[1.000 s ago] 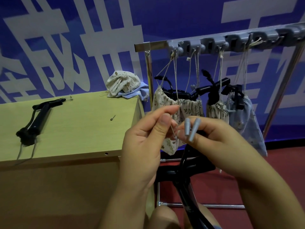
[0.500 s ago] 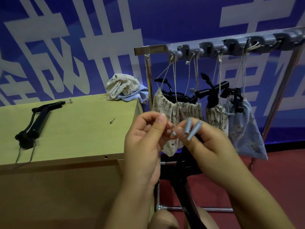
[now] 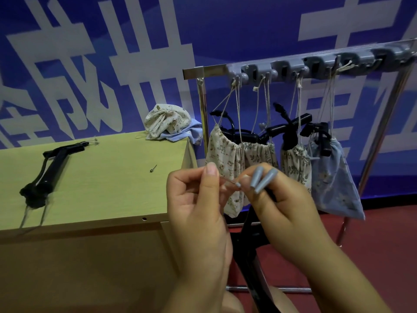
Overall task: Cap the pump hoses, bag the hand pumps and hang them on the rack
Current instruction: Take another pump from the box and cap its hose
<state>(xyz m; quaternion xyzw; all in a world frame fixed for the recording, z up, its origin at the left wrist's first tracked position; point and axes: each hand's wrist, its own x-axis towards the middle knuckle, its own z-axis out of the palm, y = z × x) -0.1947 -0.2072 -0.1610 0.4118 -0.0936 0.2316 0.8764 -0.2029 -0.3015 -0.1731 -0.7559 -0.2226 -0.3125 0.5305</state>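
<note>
My left hand [image 3: 198, 206] pinches a thin metal needle [image 3: 228, 180] between thumb and fingers. My right hand [image 3: 279, 206] holds two grey caps [image 3: 262, 178] between its fingers and touches the needle's grey end [image 3: 238, 184] with a fingertip. A black hand pump [image 3: 255, 263] stands below my hands, mostly hidden by them. A second black pump [image 3: 48, 168] lies on the wooden table [image 3: 101, 195] at the left. Several bagged pumps [image 3: 291, 159] hang by strings from the rack [image 3: 316, 66].
Folded cloth bags [image 3: 171, 123] lie at the table's back corner. A loose needle [image 3: 153, 168] rests on the tabletop. The rack's metal legs [image 3: 381, 141] stand on red floor to the right, in front of a blue printed wall.
Both hands have stayed close together at the needle. My left thumb has straightened upward and the needle's length now shows between the hands.
</note>
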